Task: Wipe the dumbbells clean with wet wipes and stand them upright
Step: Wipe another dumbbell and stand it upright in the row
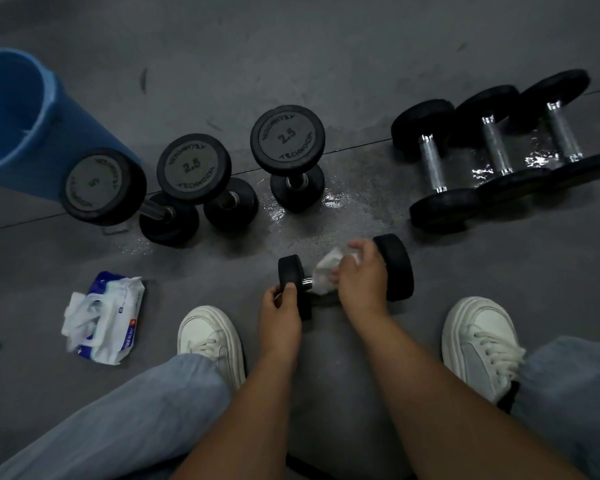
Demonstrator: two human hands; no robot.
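Dumbbell point(394, 268) lying flat on the floor point(187, 278) at five o'clock from the upright 2.5 dumbbell point(288, 140), long axis nine-to-three, left hand point(279, 306) gripping its nine o'clock head, right hand point(362, 271) clasping a wet wipe point(326, 271) round the handle, nearer the three o'clock head.

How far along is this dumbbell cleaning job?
The three upright dumbbells look finished. A fourth dumbbell is in hand: the left hand grips one end, the right hand holds a wipe round its handle. Three lying dumbbells remain.
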